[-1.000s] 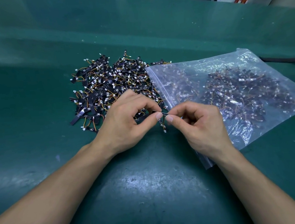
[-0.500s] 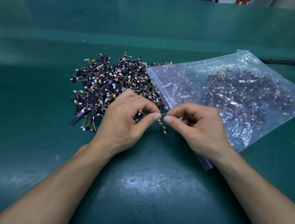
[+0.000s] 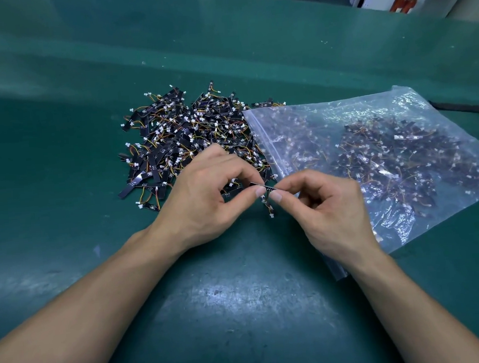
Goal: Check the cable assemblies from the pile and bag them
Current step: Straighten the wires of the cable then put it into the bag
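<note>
Between pile (image 3: 183, 140) and zip bag (image 3: 372, 142), over green mat (image 3: 242, 310): 1 cable assy (image 3: 264, 186) under check.
L hand (image 3: 205, 195) & R hand (image 3: 329, 211) each pinch one end of its black strip, thumb + forefinger; lead w/ white plug dangles below. Step, judged: inspection. Next: if OK, carry to bag's zip edge, just beside R hand; can't tell if mouth is open. Pile large, much left.

A pile of cable assemblies (image 3: 189, 139), black strips with orange-yellow wires and white connectors, is lying mid-desk (image 3: 241, 295). One cable assembly (image 3: 264, 185) is being pinched level between the left hand (image 3: 205, 201) and right hand (image 3: 326, 211), its wire tail hanging down. A clear zip bag (image 3: 313, 118) is lying flat toward the right edge, touching the pile and holding more assemblies.
</note>
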The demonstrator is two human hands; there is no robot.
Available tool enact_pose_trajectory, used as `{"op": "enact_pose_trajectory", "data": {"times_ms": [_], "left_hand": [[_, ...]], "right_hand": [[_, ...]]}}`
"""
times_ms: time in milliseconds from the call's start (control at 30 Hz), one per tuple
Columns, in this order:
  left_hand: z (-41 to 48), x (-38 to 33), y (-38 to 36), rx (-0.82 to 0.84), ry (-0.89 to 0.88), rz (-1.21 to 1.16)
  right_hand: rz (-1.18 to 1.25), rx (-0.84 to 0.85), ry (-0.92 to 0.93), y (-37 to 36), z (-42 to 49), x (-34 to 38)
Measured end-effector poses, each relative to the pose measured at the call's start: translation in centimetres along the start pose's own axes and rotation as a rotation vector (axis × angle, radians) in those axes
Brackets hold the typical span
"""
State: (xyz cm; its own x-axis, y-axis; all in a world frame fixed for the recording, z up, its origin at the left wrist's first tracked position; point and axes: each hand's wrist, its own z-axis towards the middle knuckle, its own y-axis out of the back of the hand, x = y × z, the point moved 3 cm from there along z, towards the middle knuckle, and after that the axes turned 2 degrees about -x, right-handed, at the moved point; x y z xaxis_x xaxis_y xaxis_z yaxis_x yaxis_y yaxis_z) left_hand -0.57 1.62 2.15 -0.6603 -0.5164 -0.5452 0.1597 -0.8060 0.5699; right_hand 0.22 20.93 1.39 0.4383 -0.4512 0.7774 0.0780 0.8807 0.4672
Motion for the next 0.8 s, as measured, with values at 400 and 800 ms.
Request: {"op": "enact_pose_trajectory", "data": {"times_ms": [400,800], "left_hand": [[0.09,0.25,0.11,0.013,0.045,0.014],[0.11,0.32,-0.15,0.030,0.067,0.011]], "right_hand": [[-0.010,0.010,-0.019,-0.06,-0.01,-0.42],[-0.063,-0.014,0.062,0.32,0.22,-0.16]]}}
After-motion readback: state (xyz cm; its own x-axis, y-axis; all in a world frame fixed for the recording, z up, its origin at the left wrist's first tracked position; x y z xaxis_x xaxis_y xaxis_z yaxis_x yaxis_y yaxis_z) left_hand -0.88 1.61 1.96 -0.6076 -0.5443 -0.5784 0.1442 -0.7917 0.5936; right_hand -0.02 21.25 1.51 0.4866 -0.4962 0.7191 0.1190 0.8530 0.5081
